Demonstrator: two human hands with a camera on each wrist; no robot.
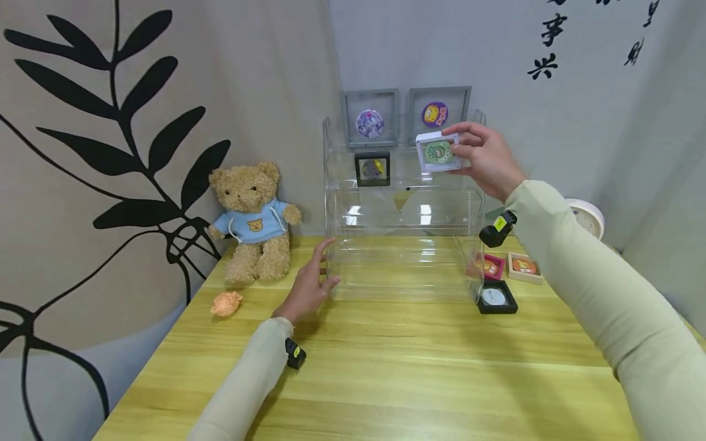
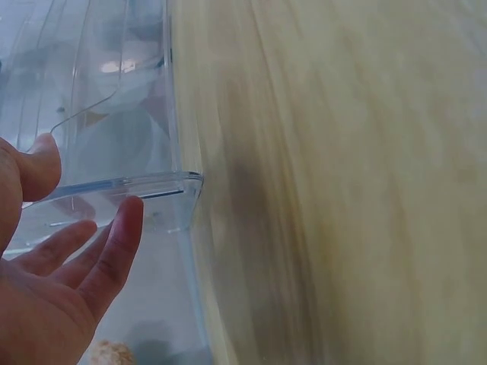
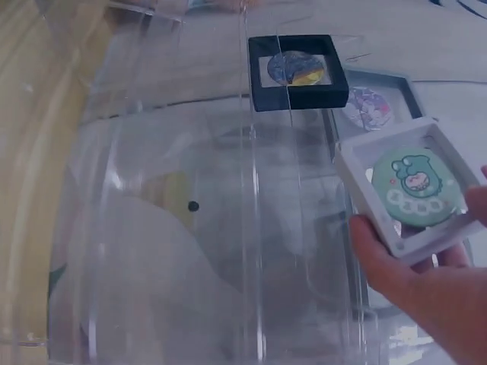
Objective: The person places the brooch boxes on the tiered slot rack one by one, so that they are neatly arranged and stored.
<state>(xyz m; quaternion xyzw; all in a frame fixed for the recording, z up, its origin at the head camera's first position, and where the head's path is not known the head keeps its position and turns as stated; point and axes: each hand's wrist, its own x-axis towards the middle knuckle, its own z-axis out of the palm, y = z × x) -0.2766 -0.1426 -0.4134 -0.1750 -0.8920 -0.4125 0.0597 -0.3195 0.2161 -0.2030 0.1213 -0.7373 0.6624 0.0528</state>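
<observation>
White display frame [image 3: 367,198]
My right hand [image 1: 488,160] pinches its edges, presumably leaving the badge [image 3: 416,190] visible; my spread left hand [image 1: 309,285] likely steadies the clear tiered rack [image 1: 402,288].

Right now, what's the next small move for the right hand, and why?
Likely lower the white frame onto the rack, on the tier where the black frame stands. The right hand holds it, slightly tilted, close to that tier, and no other frame shows there to the black one's right.
</observation>
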